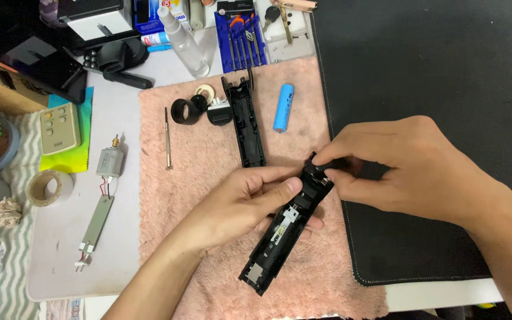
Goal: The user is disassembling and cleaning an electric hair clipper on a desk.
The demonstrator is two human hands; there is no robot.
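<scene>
L hand (250, 198) grips a long black housing half (285, 228) from the left side, thumb lying along its upper edge, fingers wrapped under; a fingertip shows past the right edge. R hand (410, 163) pinches the housing's top end w/ thumb and forefinger closed on a small dark part there; whether that bit is separate or moulded to the shell is hard to tell, fingers hide it. Both hands are clenched on the same piece.

The housing's long axis runs diagonal: upper end toward top right under the R fingertips, lower end toward bottom left, near the front of the pink fluffy towel (208, 154). Open side faces up, showing a pale metal contact strip approx mid-length and a small silvery pad at the bottom end. It sits above the towel, near the edge of the black mat (445, 71) to the right.

Further out on the towel: a second black shell half (245, 121), long axis nearly vertical, leaning slightly; a blue cylindrical battery (283, 107) just right of it, also near upright; a black ring (185, 111) and small screwdriver (168, 139) to the left. Off the towel, on the grey board, a small DC motor (110, 161) w/ red and black wires to a narrow circuit strip (96, 224). A tape roll (49, 187) lies further left.
</scene>
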